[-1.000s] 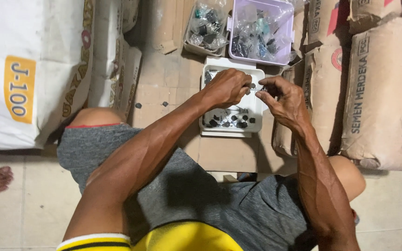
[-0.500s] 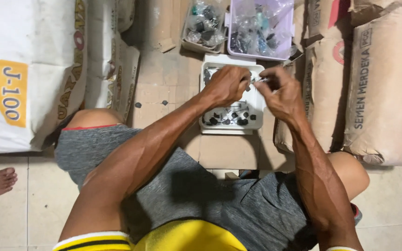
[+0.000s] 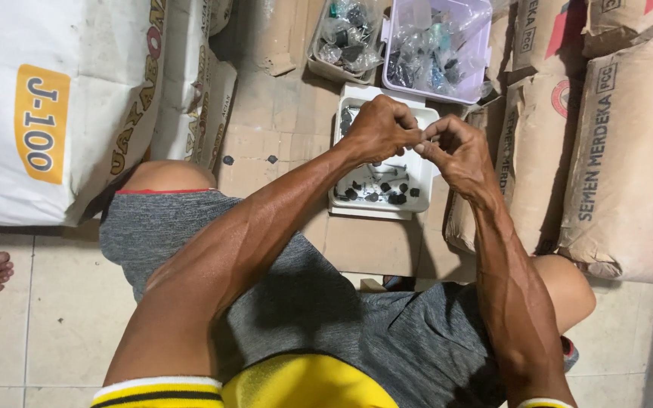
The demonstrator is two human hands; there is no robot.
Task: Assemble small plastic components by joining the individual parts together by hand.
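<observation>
Barely visible, part (image 3: 419, 137) between fingers (image 3: 406, 130)

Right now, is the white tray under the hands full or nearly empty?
Nearly empty: the white tray shows bare bottom, with a few small dark parts along its near edge.

Both hands (image 3: 421, 140) pinched together above white tray (image 3: 425, 198)

1. Both bare forearms stretch forward from the seated body, converging.
2. The left hand (image 3: 378, 128) is curled, knuckles up, fingertips pinched.
3. The right hand (image 3: 455, 151) meets it fingertip to fingertip, fingers bent.
</observation>
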